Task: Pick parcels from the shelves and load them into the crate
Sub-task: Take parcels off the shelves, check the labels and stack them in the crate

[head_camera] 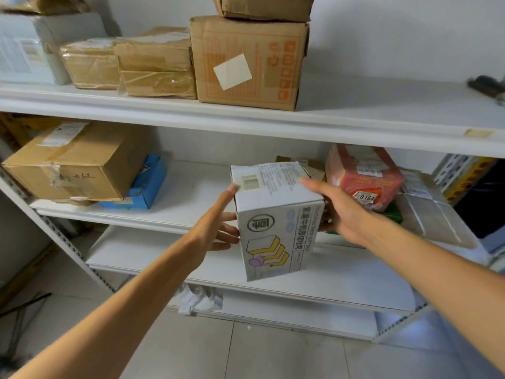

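The left grip [216, 228] is open, a bare hand with fingers almost straight, pressed flat against the left side of a white box [276, 222]. The right grip [337, 212] clasps the opposite side, thumb lying along the top edge and fingers curling out of sight behind it. Between them the box stands upright, held at the front edge of the middle shelf [191, 214]. Just to its right on that shelf sits a red parcel [363, 176], with a plastic-wrapped package [429, 214] beyond it. Well to the left are a brown carton [79, 162] and a blue box [147, 184]. More brown cartons [246, 61] line the upper shelf [355, 116].
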Tool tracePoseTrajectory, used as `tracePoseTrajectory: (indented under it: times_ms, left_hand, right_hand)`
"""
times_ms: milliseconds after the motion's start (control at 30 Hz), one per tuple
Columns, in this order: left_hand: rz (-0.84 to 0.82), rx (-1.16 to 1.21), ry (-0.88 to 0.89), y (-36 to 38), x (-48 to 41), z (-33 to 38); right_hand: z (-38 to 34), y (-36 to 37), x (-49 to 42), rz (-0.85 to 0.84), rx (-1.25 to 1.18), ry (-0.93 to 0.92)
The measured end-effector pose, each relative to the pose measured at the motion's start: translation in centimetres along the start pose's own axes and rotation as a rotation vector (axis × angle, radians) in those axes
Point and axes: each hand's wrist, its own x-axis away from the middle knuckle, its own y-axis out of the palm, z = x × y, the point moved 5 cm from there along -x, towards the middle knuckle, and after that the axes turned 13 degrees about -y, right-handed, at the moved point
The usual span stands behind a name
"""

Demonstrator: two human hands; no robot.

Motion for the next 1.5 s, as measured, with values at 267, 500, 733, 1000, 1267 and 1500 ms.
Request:
tracePoseTrajectory:
  times_ms: [267,500,733,1000,1267,1500]
  left_hand:
    - [-0.195,0.249,-0.023,-0.8,-0.3,-0.9]
    - [-0.007,0.344,0.042,-1.6,-0.6,-1.9]
    - [0.021,0.166,0.084,-5.2,-1.7,-3.4]
    - [0.089,0.232,0.077,-15.1,-9.7,-3.0]
    - [0.113,0.193,0.091,-22.4,-17.7,-0.2]
    - [0.132,0.212,-0.012,-23.8,-21.4,-2.3]
  right_hand:
    - [0.4,0.6,-0.8,-0.01,-0.028,0.021]
    - [2.2,2.6,-2.2,0.184,0.081,0.0]
    - [5.1,6.9,-5.4,0.044,-0.025,0.019]
    - [6.6,15.9,-14.6,-0.062,-0.064,0.06]
    - [7.7,21.1,-24.3,0.006,-0.092,0.067]
    - [11.1,23.5,-26.4,0.033,-0.175,0.114]
